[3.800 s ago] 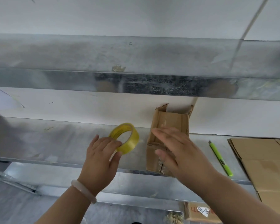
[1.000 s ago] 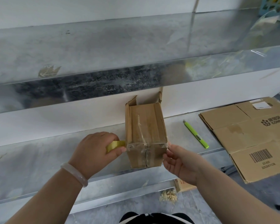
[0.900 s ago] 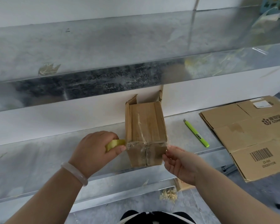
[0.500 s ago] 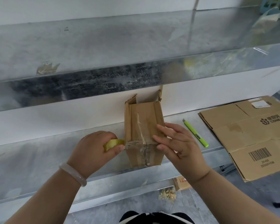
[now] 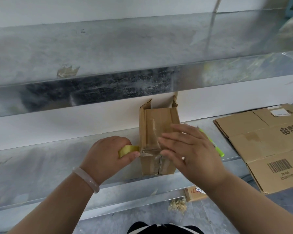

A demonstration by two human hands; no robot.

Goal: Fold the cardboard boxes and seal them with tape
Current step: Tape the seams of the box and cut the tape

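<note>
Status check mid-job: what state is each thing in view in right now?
small box: lying on the shelf, near flaps shut and taped, far flaps open.
tape roll: pressed to the box's left near corner.
left hand: grips the tape roll.
right hand: open, fingers straight over the taped edge.
green cutter: lying on the shelf, partly hidden by the right hand.
flattened cardboard: unfolded, lying flat.

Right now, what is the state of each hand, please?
Left hand: grips the tape roll.
Right hand: open, fingers straight, over the cardboard box.
</note>
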